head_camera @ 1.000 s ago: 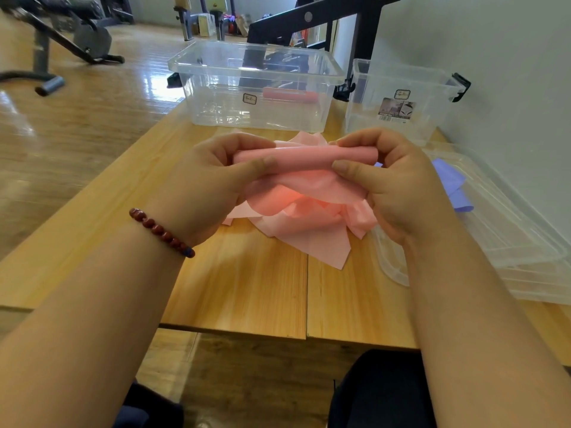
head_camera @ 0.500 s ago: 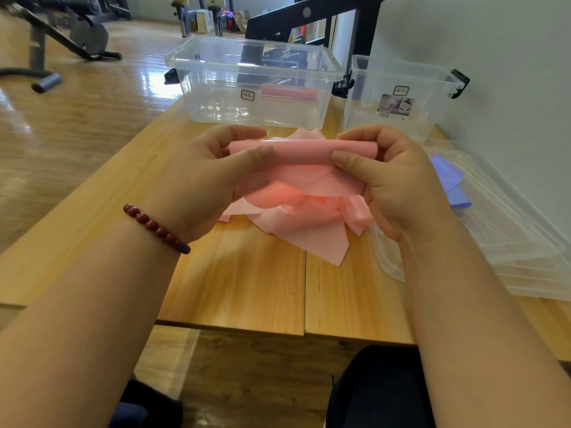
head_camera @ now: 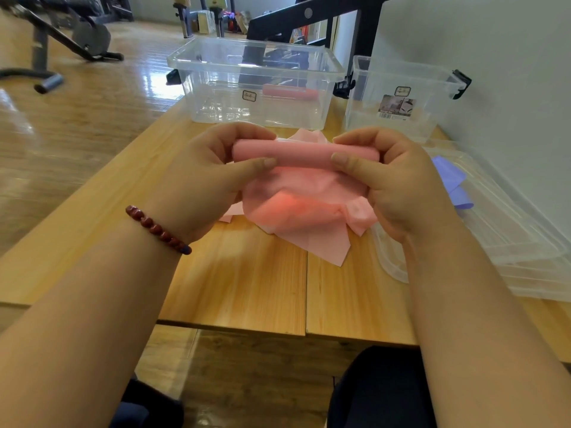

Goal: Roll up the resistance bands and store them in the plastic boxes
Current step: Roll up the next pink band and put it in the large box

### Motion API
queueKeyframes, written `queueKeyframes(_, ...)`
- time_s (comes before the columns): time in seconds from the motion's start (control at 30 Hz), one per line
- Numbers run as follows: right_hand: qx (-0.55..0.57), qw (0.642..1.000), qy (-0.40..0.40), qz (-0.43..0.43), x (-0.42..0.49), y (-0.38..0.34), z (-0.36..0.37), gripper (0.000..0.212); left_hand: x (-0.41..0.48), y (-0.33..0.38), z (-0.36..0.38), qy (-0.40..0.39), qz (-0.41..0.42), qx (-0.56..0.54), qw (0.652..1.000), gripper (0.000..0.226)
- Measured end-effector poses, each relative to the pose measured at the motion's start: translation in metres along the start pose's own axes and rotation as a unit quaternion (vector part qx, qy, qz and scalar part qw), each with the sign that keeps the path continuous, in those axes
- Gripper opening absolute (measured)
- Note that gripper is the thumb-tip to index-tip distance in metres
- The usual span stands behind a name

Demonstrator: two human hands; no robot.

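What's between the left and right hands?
Head view: the rolled tube of the pink resistance band, pinched at each end by left hand and right hand.

The pink band (head_camera: 304, 153) is half rolled above the table's (head_camera: 247, 288) middle, its loose end crumpled below, and the big box (head_camera: 216, 100) at the far edge holds a pink roll (head_camera: 290, 93).

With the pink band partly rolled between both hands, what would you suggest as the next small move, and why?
Probably one turn of the roll: the left hand and right hand each pinch an end of the rolled part of the pink band, yet its loose tail lies on the table. Winding that in seems needed before it joins the rolled band in the large box.
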State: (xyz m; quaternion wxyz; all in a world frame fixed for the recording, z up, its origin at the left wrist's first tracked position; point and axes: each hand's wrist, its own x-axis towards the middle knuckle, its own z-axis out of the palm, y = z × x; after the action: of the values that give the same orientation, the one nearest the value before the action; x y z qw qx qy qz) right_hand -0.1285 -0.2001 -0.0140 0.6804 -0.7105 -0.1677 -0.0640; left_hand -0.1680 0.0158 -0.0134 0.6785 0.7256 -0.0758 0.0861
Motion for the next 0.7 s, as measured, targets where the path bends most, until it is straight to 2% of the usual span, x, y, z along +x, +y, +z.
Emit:
queueKeyframes(0.13,-0.005,1.000,0.008,-0.030,0.0018,0.0012,-0.0016,0.018,-0.0004,0.0013,0.0004,0.005,-0.006,0.006,1.000,0.032)
queueKeyframes(0.27,-0.014,0.999,0.015,-0.048,0.0027,0.0022,-0.0034,0.020,-0.0022,0.0060,0.0025,-0.016,-0.044,-0.049,0.998,0.048)
queueKeyframes(0.53,-0.011,0.997,-0.009,-0.080,0.0017,0.0022,-0.0033,0.027,-0.0024,0.0077,0.0028,-0.019,-0.064,-0.061,0.996,0.041)
queueKeyframes(0.7,-0.016,0.996,0.009,-0.085,0.0024,0.0030,-0.0031,0.029,-0.0039,0.0075,0.0027,-0.033,-0.054,-0.042,0.997,0.041)
